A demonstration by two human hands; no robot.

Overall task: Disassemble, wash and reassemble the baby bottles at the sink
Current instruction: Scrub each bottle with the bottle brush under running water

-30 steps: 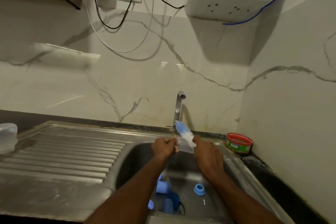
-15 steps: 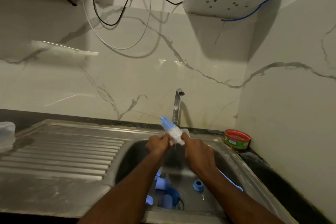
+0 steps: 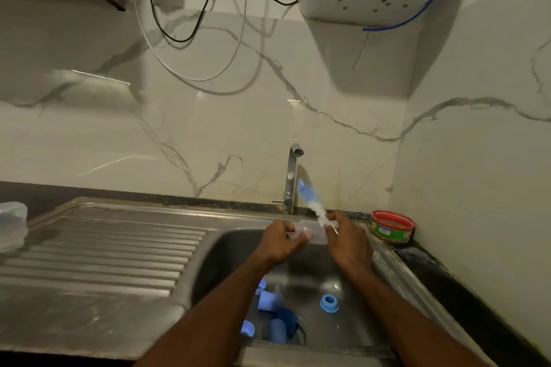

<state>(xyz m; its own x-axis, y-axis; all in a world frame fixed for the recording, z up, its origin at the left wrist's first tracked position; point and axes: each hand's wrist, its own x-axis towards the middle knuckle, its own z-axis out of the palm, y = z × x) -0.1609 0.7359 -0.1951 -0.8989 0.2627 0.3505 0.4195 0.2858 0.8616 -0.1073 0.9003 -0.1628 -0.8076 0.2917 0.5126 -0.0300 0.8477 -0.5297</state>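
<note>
Two hands work over the steel sink (image 3: 387, 256), below the tap (image 3: 293, 176). Left hand (image 3: 278, 243) has its fingers curled round a clear baby bottle (image 3: 308, 231) lying sideways. Right hand (image 3: 347, 240) pinches the wire stem of a bottle brush (image 3: 310, 198), whose blue tip points up. Several blue bottle parts (image 3: 269, 301) and a blue ring (image 3: 329, 303) lie in the basin.

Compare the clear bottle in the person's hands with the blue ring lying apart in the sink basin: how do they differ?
The clear bottle is see-through; the blue ring is opaque blue. The bottle is held above the basin by the left hand, while the ring lies loose on the sink floor. The bottle looks longer; the ring is short and squat.
</note>
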